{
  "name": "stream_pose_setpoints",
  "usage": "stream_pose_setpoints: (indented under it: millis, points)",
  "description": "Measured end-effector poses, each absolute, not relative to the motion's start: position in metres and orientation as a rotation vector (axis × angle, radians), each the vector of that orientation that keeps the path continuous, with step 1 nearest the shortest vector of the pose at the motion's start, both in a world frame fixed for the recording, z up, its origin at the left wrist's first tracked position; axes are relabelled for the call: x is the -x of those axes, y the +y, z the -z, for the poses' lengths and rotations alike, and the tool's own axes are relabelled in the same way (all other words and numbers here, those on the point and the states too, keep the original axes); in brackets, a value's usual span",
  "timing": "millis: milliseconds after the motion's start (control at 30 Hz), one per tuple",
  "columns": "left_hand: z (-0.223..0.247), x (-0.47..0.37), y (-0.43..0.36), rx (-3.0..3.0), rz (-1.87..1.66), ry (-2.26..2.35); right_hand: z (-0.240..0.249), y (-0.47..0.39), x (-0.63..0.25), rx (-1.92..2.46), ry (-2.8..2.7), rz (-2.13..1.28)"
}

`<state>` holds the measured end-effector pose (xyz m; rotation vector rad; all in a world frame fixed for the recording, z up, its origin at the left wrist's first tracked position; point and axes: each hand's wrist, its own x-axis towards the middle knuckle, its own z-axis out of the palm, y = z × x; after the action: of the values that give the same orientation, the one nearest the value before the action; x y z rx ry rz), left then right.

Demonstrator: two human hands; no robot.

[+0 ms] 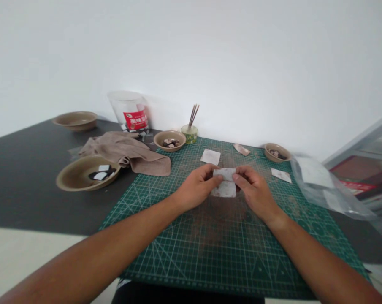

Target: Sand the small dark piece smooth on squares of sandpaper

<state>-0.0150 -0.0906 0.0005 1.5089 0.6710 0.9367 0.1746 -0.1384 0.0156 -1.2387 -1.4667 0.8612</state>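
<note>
My left hand (201, 184) and my right hand (251, 188) both pinch a small whitish, smudged piece of paper (224, 190). A crease or fold line runs across it between my thumbs. The paper is above the green cutting mat (184, 253), over a brownish stained patch. Whether anything lies inside or behind the paper is hidden. Just beyond my hands lies a flat white square of paper (210, 156) on the mat. Past my right hand are a stained paper piece (281, 175) and a crumpled brownish one (241, 149).
At left stand a large bowl (70, 174) with black and white pieces, another bowl (75, 121), a brown cloth (117, 150) and a clear tub (127, 107). Small bowls (157, 141) (268, 152) flank the back, near a green cup (191, 134) with sticks. Plastic bags (339, 196) lie right.
</note>
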Motion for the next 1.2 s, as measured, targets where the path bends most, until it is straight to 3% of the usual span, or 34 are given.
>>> stream_pose_setpoints:
  millis: [533,1200]
  points:
    - [-0.004,0.016,-0.092,-1.503,-1.037,0.757,-0.017,-0.138,-0.172,1.190,-1.463,-0.807]
    - [-0.007,0.015,-0.093,-1.460,-1.020,0.758,-0.020,-0.139,-0.180,1.475,-1.560,-0.361]
